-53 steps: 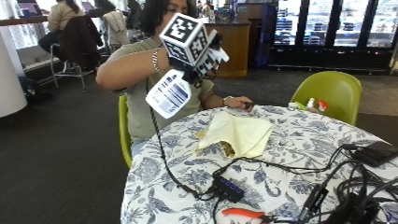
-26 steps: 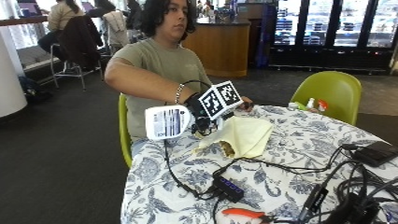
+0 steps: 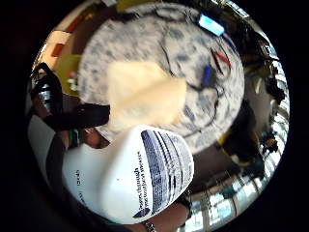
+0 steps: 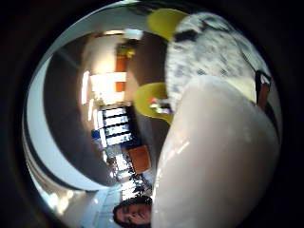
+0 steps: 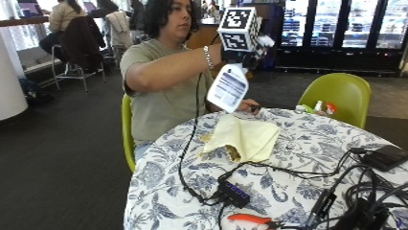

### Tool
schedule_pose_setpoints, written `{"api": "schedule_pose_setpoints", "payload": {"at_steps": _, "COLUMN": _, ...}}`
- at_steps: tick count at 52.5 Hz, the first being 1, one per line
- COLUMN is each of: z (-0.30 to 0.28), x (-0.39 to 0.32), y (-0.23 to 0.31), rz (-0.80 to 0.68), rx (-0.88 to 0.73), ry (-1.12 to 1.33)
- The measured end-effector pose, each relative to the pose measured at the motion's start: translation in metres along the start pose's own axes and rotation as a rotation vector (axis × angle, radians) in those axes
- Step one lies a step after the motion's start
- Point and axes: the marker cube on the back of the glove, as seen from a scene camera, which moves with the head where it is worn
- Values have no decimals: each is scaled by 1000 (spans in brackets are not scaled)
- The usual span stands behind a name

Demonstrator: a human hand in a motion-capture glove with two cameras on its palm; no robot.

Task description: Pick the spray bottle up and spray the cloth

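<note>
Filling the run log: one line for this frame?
hand: grips spray bottle | bottle: raised above cloth | cloth: flat on table

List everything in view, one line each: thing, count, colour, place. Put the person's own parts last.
Spray bottle: one, white with a printed label, held up in the air above the cloth.
Cloth: one, pale yellow, lying flat on the table in front of the person.
Table: one, round, with a blue-and-white floral cover.
Cables: several, black, running across the table.
Hub: one, dark blue, on the table near the front edge.
Pliers: one, orange handles, at the table's front edge.
Chairs: two, green, one beyond the table, one under the person.
Right hand: gloved in black, raised, gripping the bottle's top.
Left hand: bare, resting on the table's far edge.
</note>
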Motion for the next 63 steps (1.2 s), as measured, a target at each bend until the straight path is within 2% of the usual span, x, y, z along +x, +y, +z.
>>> {"api": "schedule_pose_setpoints", "payload": {"at_steps": 8, "z": -2, "x": -49, "y": -31, "rz": -240, "rx": 240, "ry": -289}}
{"api": "schedule_pose_setpoints", "payload": {"at_steps": 14, "z": 46, "x": -80, "y": -58, "rz": -370, "rx": 358, "ry": -465}}
{"api": "schedule_pose_setpoints", "payload": {"at_steps": 19, "z": 88, "x": -87, "y": -78, "rz": -421, "rx": 366, "ry": -580}}
{"api": "schedule_pose_setpoints", "payload": {"at_steps": 33, "z": 183, "x": -64, "y": -123, "rz": -394, "rx": 337, "ry": -612}}
{"api": "schedule_pose_setpoints", "payload": {"at_steps": 57, "z": 193, "x": -54, "y": -129, "rz": -379, "rx": 358, "ry": -607}}
{"api": "schedule_pose_setpoints", "payload": {"at_steps": 63, "z": 200, "x": -50, "y": -121, "rz": -369, "rx": 206, "ry": -644}}
